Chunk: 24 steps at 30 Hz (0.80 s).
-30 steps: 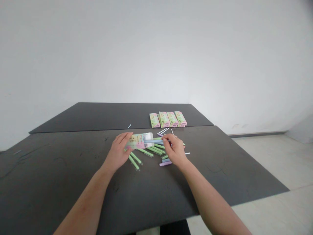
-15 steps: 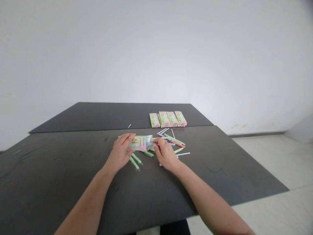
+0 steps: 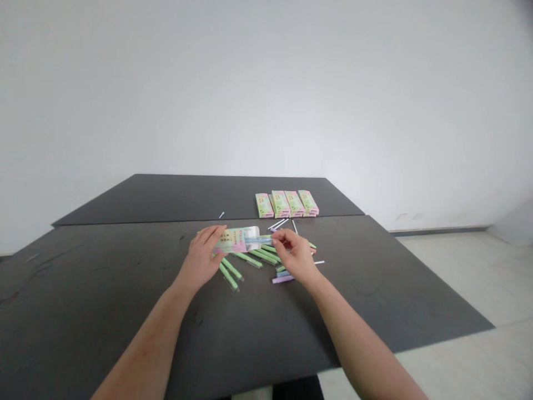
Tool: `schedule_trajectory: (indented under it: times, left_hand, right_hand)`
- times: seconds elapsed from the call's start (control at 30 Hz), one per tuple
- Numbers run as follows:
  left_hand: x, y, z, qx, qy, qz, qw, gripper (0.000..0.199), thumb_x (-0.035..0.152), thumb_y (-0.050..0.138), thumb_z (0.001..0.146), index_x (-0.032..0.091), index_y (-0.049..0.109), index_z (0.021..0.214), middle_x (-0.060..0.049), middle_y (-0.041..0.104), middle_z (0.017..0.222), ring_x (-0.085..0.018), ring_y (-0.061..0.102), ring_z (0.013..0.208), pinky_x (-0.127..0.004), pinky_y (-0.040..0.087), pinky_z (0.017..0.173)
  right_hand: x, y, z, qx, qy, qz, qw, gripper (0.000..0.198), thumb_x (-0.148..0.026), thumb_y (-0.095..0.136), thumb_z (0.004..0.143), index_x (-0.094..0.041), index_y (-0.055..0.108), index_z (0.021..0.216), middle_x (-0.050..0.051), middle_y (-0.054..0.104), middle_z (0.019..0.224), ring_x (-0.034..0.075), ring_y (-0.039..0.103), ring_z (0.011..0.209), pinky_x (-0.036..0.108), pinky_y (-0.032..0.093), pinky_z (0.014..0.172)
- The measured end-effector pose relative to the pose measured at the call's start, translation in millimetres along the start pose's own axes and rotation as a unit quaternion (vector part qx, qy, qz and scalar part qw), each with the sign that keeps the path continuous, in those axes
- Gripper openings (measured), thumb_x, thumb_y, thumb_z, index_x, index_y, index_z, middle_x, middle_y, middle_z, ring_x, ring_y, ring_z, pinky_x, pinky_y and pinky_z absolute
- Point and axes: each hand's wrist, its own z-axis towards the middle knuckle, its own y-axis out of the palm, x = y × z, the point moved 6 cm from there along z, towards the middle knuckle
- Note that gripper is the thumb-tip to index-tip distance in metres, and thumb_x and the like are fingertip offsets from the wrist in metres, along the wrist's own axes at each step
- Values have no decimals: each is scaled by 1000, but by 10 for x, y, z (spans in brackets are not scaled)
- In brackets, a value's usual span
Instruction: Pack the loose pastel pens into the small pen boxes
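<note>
My left hand point(image 3: 202, 256) is closed around a small pink-and-green printed box point(image 3: 233, 240), held lying flat just above the table. The box's right end is open, with a pale flap showing. My right hand point(image 3: 293, 254) pinches the right end of a slim blue pen point(image 3: 260, 240), whose left part lies at the box's open end. How deep the pen sits in the box I cannot tell. Below and beside the box are several green pens point(image 3: 231, 269) with clear ends. A purple pen point(image 3: 283, 279) lies under my right hand, which partly hides other pens.
Several matching pink-and-green boxes point(image 3: 281, 204) stand in a stacked row at the back right. Thin white sticks point(image 3: 278, 224) lie in front of them. One small pale stick point(image 3: 221, 215) rests alone further left. A seam crosses the dark table point(image 3: 125, 278).
My right hand has moved right, away from the box, and more of the blue pen shows between them. My left hand keeps its hold on the box, which has shifted slightly.
</note>
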Motion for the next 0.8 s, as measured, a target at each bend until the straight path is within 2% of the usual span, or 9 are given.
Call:
schedule_trajectory:
  times: [0.2,0.37,0.6,0.8]
  left_hand:
    - [0,3,-4,1,-1,1,1000,59,17,54,80,22,42,138,-11,52,131,-28,46,123,-49,37,108]
    - [43,5,-6,-9,4,-8,1000,61,16,54,79,22,41,138,-11,52,132,-28,46,124,-49,38,108]
    - [126,5,-1,-18,12,-12,1000,60,15,53,80,23,41,138,-11,51,133,-28,45,124,-50,37,108]
    - [236,24,2,-31,25,-22,999,57,13,50,81,23,43,137,-10,51,134,-27,45,126,-49,36,108]
  right_hand:
    - [28,66,1,-5,2,23,1000,11,-25,55,86,-18,64,87,2,66,77,14,59,69,25,46,61]
    - [-40,109,-6,-11,-11,-13,1000,12,-22,55,86,-18,66,86,3,69,79,15,60,68,26,47,64]
    - [-126,173,-22,4,-115,-45,992,15,-17,57,87,-20,72,90,5,63,82,17,59,80,31,49,74]
    - [-16,303,-53,-19,-119,-81,989,18,-15,59,86,-22,73,94,5,57,86,18,56,83,32,50,74]
